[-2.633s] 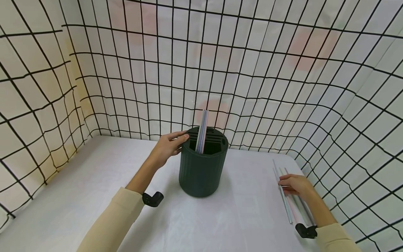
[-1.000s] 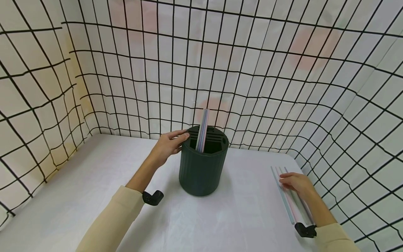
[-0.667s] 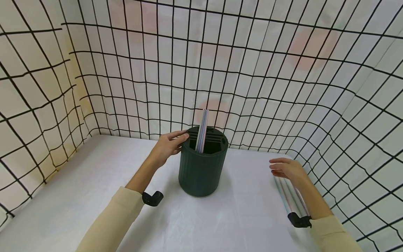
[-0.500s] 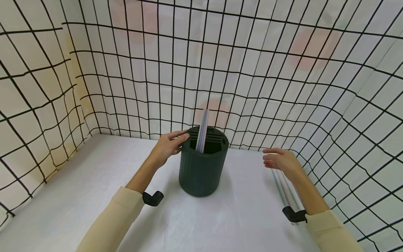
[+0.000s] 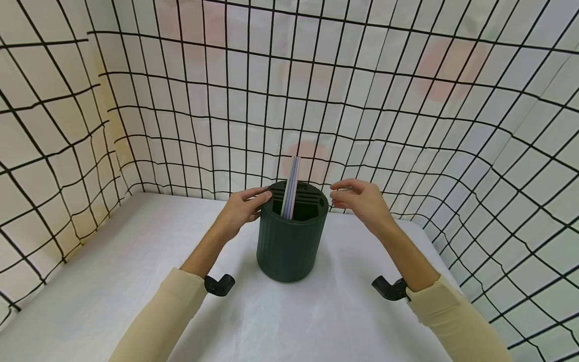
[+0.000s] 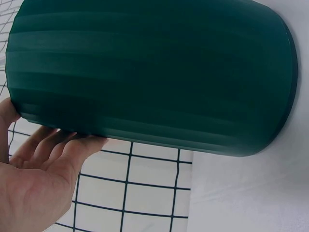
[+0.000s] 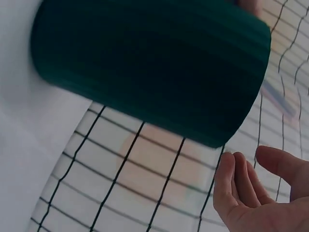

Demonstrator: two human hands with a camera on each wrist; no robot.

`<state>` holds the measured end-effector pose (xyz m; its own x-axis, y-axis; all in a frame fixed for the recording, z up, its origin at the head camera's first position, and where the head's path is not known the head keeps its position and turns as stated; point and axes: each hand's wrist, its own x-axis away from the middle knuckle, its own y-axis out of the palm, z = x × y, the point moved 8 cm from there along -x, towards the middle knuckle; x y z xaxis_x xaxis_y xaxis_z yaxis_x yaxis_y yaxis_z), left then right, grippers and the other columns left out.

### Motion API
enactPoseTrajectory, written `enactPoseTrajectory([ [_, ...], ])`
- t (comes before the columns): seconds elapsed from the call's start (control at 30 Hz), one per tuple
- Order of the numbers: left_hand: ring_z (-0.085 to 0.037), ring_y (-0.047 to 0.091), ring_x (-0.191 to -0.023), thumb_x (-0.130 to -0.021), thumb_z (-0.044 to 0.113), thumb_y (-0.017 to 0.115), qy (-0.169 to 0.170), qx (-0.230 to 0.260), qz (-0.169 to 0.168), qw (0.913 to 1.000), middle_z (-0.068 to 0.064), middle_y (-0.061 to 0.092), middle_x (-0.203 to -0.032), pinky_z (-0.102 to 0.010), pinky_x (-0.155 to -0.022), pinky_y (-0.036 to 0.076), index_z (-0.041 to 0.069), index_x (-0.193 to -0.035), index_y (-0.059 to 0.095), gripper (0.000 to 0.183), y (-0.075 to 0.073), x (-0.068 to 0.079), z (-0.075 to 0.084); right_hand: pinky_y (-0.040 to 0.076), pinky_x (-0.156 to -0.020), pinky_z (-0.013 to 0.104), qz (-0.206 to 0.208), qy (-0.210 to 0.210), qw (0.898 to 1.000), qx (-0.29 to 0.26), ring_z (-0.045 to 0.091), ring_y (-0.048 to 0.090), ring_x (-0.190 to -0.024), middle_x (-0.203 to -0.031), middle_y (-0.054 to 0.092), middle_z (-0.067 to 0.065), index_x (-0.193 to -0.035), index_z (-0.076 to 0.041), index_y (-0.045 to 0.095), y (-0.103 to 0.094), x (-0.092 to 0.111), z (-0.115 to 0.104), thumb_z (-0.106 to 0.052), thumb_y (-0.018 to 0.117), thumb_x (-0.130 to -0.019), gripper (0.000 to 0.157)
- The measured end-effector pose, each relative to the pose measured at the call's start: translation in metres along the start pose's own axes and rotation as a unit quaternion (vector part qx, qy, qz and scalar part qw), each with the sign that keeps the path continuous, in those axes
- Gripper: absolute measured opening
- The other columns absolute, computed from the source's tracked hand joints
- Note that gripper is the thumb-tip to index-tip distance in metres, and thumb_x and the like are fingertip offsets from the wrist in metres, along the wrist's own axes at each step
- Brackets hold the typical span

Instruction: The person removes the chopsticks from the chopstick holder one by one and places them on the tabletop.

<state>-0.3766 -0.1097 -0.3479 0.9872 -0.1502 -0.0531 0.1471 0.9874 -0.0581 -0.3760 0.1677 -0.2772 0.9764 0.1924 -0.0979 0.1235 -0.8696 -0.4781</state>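
Observation:
In the head view a dark green round knife block [image 5: 286, 251] stands upright on the table, with narrow slots and a larger opening in its top. Several thin pastel sticks, like drinking straws [image 5: 291, 188], lean in that opening. My left hand [image 5: 236, 213] holds the block at its upper left: the thumb lies on the rim, and the fingers reach along the outer wall, partly hidden behind it. My right hand [image 5: 364, 201] hovers beside the rim's right side. The right wrist view shows its thumb [image 7: 277, 162] apart from its bent fingers, nothing between them.
A white cloth covers the table [image 5: 334, 311]. Black wire mesh [image 5: 246, 108] rises along the back and both sides, close behind the block. My right forearm [image 5: 409, 259] crosses the right part of the table, over where loose straws lay earlier.
My right hand has let go of the straw it pinched among the loose ones at the right, lifted, and moved left to the knife block. The left hand has kept its place.

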Motion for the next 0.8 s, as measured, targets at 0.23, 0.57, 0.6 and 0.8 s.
enactPoseTrajectory([
  [0.23, -0.028, 0.057, -0.134, -0.099, 0.038, 0.066, 0.0, 0.004, -0.006, 1.0, -0.012, 0.056, -0.148, -0.044, -0.109, 0.049, 0.014, -0.147, 0.055, 0.055, 0.001, 0.001, 0.0, 0.055, -0.103, 0.048, -0.028, -0.048, 0.998, 0.002, 0.034, 0.072, -0.107, -0.121, 0.073, 0.016, -0.125, -0.004, 0.068, 0.039, -0.003, -0.03, -0.021, 0.069, -0.098, 0.032],
  [0.57, -0.028, 0.058, -0.133, -0.099, 0.039, 0.067, 0.0, 0.006, -0.008, 1.0, -0.013, 0.057, -0.147, -0.045, -0.109, 0.049, 0.015, -0.147, 0.056, 0.055, 0.001, 0.001, -0.001, 0.059, -0.092, 0.046, -0.025, -0.068, 0.997, 0.025, 0.028, 0.071, -0.098, -0.117, 0.075, 0.012, -0.119, -0.01, 0.072, 0.067, -0.005, -0.039, -0.022, 0.07, -0.097, 0.025],
  [0.6, -0.028, 0.058, -0.133, -0.099, 0.039, 0.067, 0.0, 0.005, -0.008, 1.0, -0.013, 0.057, -0.147, -0.045, -0.109, 0.049, 0.015, -0.147, 0.056, 0.055, 0.001, 0.0, -0.001, 0.059, -0.091, 0.045, -0.023, -0.071, 0.997, 0.029, 0.027, 0.071, -0.098, -0.116, 0.075, 0.011, -0.12, -0.01, 0.072, 0.068, -0.005, -0.039, -0.022, 0.07, -0.097, 0.025],
  [0.8, -0.028, 0.059, -0.132, -0.099, 0.04, 0.067, 0.002, 0.003, -0.004, 1.0, -0.013, 0.058, -0.145, -0.045, -0.109, 0.05, 0.014, -0.146, 0.057, 0.055, 0.0, -0.001, 0.0, 0.058, -0.097, 0.045, -0.007, -0.095, 0.994, 0.05, 0.024, 0.071, -0.109, -0.113, 0.076, 0.007, -0.118, -0.01, 0.072, 0.074, -0.004, -0.04, -0.022, 0.07, -0.097, 0.024],
])
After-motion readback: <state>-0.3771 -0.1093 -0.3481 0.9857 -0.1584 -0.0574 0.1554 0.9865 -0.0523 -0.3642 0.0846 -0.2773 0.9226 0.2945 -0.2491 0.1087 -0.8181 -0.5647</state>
